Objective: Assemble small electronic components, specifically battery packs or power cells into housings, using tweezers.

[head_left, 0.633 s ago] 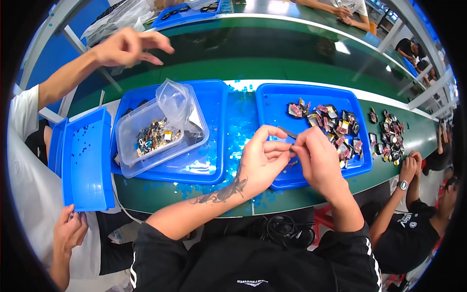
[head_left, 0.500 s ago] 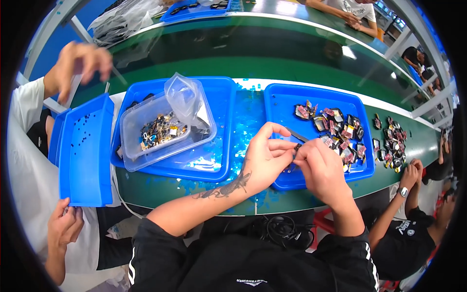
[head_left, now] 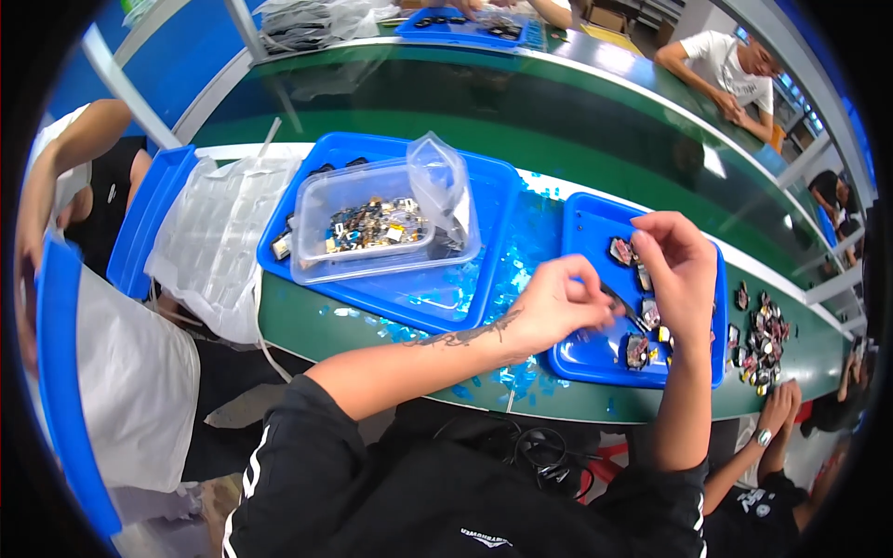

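Observation:
My left hand (head_left: 558,307) hangs over the left rim of the right-hand blue tray (head_left: 642,377), its fingers curled together and the tips blurred. A slim dark tool (head_left: 625,309), tweezer-like, lies by those fingertips; whether a hand grips it I cannot tell. My right hand (head_left: 686,279) is raised above the same tray, thumb and index finger brought together. Whatever sits between them is too small to make out. Under and beside the right hand are several small dark electronic modules (head_left: 637,352) with pink and yellow parts; some are hidden by the hand.
Left of my hands, another blue tray (head_left: 502,251) bears a clear plastic box (head_left: 312,265) of small metal parts and a clear bag (head_left: 439,181). Blue film scraps (head_left: 526,242) litter the green table. More modules (head_left: 767,335) lie right. A co-worker at left holds a blue bin (head_left: 70,391).
My hands have parted: the right one rose, while the left stayed lower. The view has shifted, moving the trays rightward. The co-worker's bin at left has been tipped and swung away.

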Motion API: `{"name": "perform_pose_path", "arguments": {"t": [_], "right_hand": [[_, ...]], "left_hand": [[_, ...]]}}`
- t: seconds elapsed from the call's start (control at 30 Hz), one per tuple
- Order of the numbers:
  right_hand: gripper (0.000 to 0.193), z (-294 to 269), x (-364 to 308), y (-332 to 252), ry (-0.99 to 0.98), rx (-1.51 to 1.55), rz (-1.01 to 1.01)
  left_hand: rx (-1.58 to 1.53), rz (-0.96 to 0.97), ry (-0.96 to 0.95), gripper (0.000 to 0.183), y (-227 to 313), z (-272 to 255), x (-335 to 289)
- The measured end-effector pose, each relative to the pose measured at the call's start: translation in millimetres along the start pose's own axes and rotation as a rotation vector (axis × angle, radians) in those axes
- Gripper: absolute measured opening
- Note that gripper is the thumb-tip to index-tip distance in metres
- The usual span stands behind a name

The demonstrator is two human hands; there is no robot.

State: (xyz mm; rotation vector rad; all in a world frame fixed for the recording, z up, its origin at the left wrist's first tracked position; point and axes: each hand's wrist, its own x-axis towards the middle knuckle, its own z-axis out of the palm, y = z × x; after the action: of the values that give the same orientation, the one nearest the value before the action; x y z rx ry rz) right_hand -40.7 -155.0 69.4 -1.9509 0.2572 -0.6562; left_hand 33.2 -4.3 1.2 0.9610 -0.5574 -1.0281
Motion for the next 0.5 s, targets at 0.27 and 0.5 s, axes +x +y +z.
{"name": "perform_pose_path", "arguments": {"t": [0.27,0.5], "right_hand": [[0.007,-27.4,-55.4,22.4,-0.259,0.155,-0.011],[0.022,-18.7,-69.0,33.7,-0.305,0.567,-0.096]], "left_hand": [[-0.302,-0.21,-0.229,0.033,5.0,7.2,-3.9],[0.041,-0.018,-0.214,0.039,13.3,1.7,-23.9]]}}
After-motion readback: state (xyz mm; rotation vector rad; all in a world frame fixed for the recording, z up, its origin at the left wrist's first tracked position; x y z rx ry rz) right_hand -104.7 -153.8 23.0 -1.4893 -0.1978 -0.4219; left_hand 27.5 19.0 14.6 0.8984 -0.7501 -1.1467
